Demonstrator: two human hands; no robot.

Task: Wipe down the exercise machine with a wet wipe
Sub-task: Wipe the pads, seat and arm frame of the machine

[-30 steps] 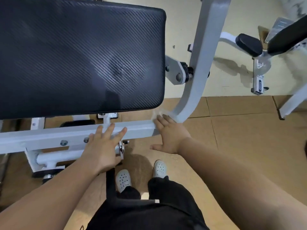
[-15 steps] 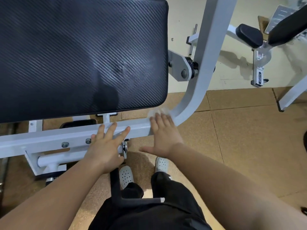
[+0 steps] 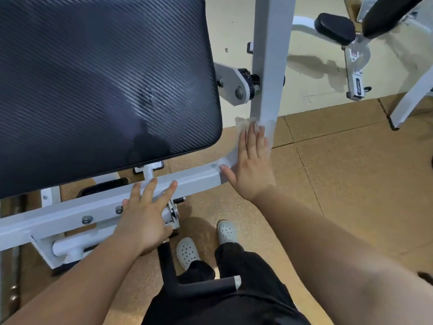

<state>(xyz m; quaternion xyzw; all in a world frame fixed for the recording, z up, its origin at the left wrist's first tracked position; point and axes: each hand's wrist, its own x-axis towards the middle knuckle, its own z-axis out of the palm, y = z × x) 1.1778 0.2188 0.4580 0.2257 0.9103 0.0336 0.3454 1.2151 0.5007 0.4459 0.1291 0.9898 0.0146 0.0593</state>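
**Exercise machine (image 3: pixel 140 109) with a wet wipe pressed to the bend of its frame**

Far left and upper centre: black padded cushion (image 3: pixel 93 73) of the machine, its cover woven in a fine diagonal pattern. Below it: white horizontal beam (image 3: pixel 58 221), bolted, running from the left edge up toward the right. Left hand (image 3: pixel 146 216) lies palm down on this beam, just below the cushion's lower edge. Its fingers are straight and spread apart, gripping nothing.

Lower centre: two pale perforated shoes (image 3: pixel 187 252) on the tan floor tiles (image 3: pixel 351 184), dark trousers (image 3: pixel 234 301), and a black bar (image 3: pixel 208 286) with a grey end cap crossing in front of the legs.

Right of the cushion: grey pivot bracket (image 3: pixel 230 83) with a bolt, joined to the white upright post (image 3: pixel 271 55). The beam curves up into this post, and the wet wipe (image 3: pixel 240 120) sits on that bend, flattened against the metal beneath the right hand (image 3: pixel 251 167). Only the wipe's pale crumpled edge shows, above the fingertips and along the little-finger side. The right hand's four fingers are straight and held close together, pointing up the post. Its thumb is stretched out to the left and touches the beam.

Far right: second machine (image 3: pixel 356 55) with white frame and black pads, standing well apart on the lighter floor.
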